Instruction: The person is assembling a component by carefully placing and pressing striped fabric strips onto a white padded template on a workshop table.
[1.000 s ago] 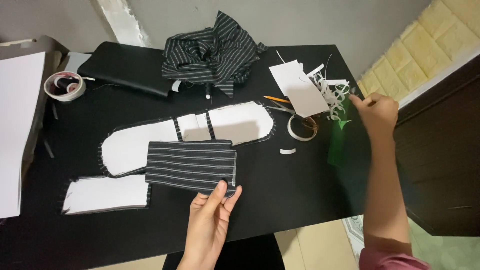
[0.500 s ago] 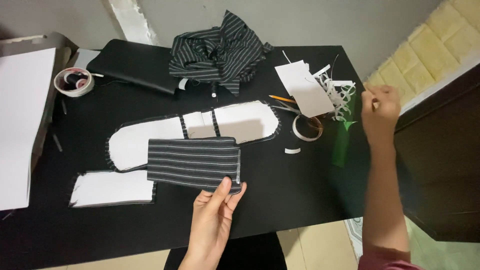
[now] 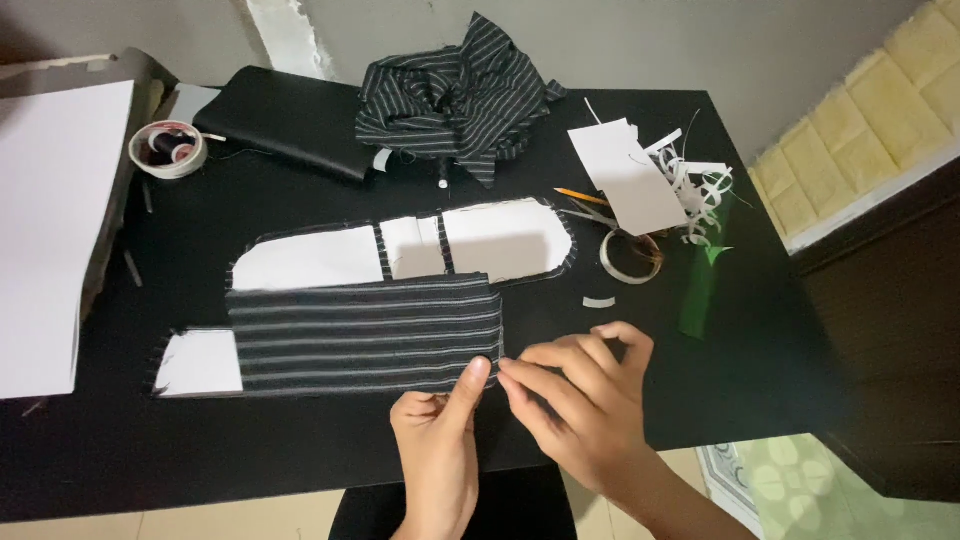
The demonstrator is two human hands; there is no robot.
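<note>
Where the black counter (image 3: 300, 450) meets its far left edge, a white sheet (image 3: 50, 230) lies flat; all other places are given from the striped fabric panel (image 3: 365, 335) at centre.

Up and left of the panel: a tape roll (image 3: 168, 150) with dark spools inside it, then a folded black cloth (image 3: 285, 120).

Beneath the panel and showing above it and at its left end: white pattern pieces (image 3: 400, 250) edged in dark stitching.

Well above the panel: a crumpled striped cloth (image 3: 455, 100).

At the panel's lower right corner: left hand (image 3: 440, 445), thumb raised against the fabric edge and other fingers curled under, pinching that corner as far as can be told. Just right of it, right hand (image 3: 590, 400), fingertips drawn together at the same corner, gripping only the fabric if anything.

Right of the panel: a small white scrap (image 3: 598, 302), a clear tape ring (image 3: 632, 256), a green strip (image 3: 700, 295); above these, a white card (image 3: 628, 175) and paper trimmings (image 3: 695, 185).

Risk, as judged: a pull at the corner could drag the loose panel off the pattern pieces beneath, since nothing visible pins it.
</note>
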